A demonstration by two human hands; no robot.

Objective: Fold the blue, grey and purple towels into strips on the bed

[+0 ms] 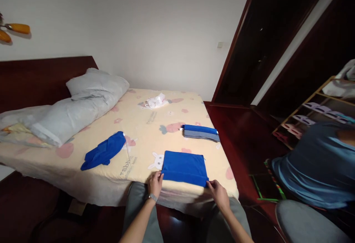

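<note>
Beside wall (166, 47), patterned bedsheet (146, 135), blue cloth (184, 166)

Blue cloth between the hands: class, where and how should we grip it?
Best pinched, I'd judge, at both near corners, from the near side: the blue cloth lies flat, its long near edge close to the edge of the bed, where the left hand and right hand grip.

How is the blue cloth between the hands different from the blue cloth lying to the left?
The held cloth lies flat and rectangular, while the loose cloth is bunched. The left hand and right hand grip the held cloth's near corners; neither touches the loose cloth. Both are blue and lie on the bed.
</note>
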